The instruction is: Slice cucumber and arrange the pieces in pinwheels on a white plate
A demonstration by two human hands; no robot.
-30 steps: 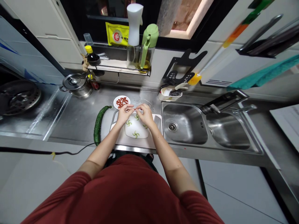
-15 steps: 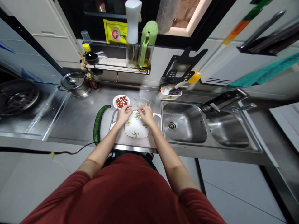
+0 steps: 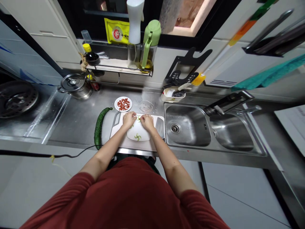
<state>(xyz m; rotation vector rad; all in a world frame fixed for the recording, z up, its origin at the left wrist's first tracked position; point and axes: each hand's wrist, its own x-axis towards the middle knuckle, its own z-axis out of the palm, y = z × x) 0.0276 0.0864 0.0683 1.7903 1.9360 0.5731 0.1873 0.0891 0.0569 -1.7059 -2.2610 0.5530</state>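
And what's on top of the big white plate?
On the plate, one green pinwheel shows whole near the body; another partly shows between the left hand and right hand. Whatever those hands cover, I can't see.

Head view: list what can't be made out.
All in the head view:
Right hand: what it holds, if anything; too small.
Plate: parts of its surface; covered by right hand and left hand.
Burner: one side; left edge cuts it.
White sheet: its print; blurred.
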